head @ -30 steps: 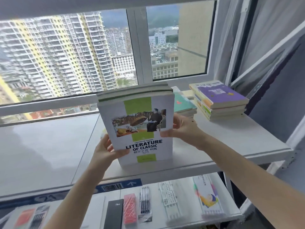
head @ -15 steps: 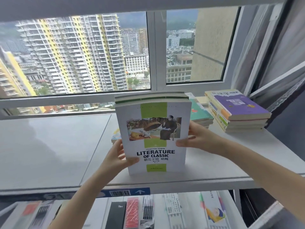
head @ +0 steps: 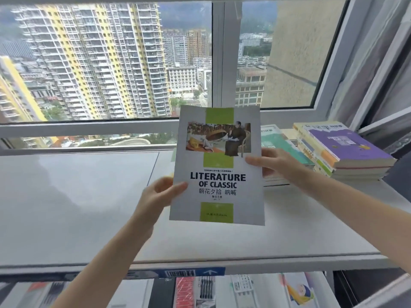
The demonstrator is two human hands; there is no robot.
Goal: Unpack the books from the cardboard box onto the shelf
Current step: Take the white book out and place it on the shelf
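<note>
Placing step, from the look of it: the grey softcover book with green bands and the title "LITERATURE OF CLASSIC" (head: 219,165) is up in both hands, cover facing the camera. It is held upright, well to the left of the stack of paperbacks topped by a purple cover (head: 347,152). The left hand (head: 160,194) pinches the book's left edge, thumb flat on the front and the other fingers hidden behind. The right hand (head: 275,162) does the same on the right edge, thumb on the cover and the rest out of sight. Whether the lower edge touches the white shelf board (head: 289,236) under that stack, I cannot tell.

Next move, I'd say: pick a spot left of the purple-topped stack, perhaps on the lower pile with a teal cover (head: 278,141) just beside it. Then tip the book flat and lower it without nudging either pile. The cardboard box is out of view.

The book itself looks thin and slightly bowed, with a clean cover and a painted scene across the upper green band.
</note>
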